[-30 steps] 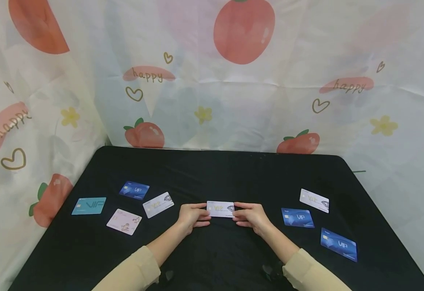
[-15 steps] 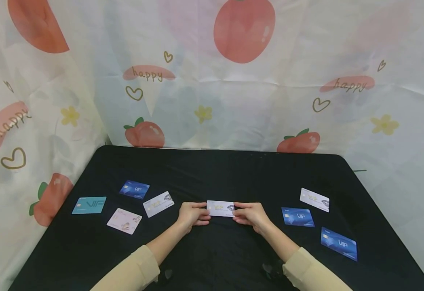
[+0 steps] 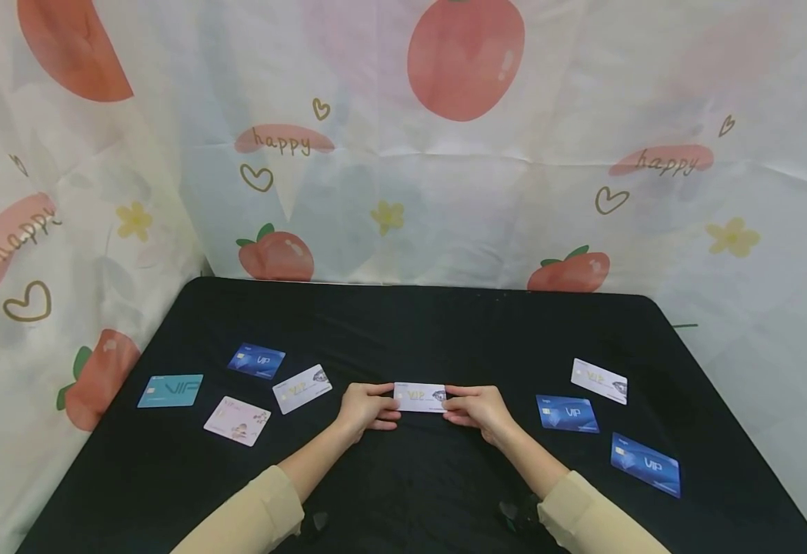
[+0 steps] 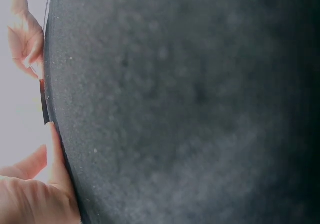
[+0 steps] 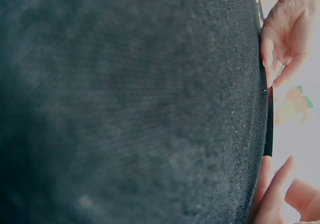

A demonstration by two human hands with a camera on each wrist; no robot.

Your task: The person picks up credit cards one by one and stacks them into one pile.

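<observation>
A person's left hand (image 3: 365, 407) and right hand (image 3: 481, 408), each grip narrow, hold a white VIP card (image 3: 420, 397) by opposite ends midway across the black counter (image 3: 403, 481); unshifted this past second, work seems paused.

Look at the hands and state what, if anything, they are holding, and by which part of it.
A white VIP card: the left hand holds its left short end, the right hand its right short end.

On the black-clothed table (image 3: 403, 335) lie, at lower left, a teal VIP card (image 3: 171, 391), blue VIP card (image 3: 256, 361), white VIP card (image 3: 302, 388) and pink card (image 3: 238, 422). At lower right are another white card (image 3: 599, 381) and two blue cards (image 3: 567, 414) (image 3: 645, 465).
</observation>
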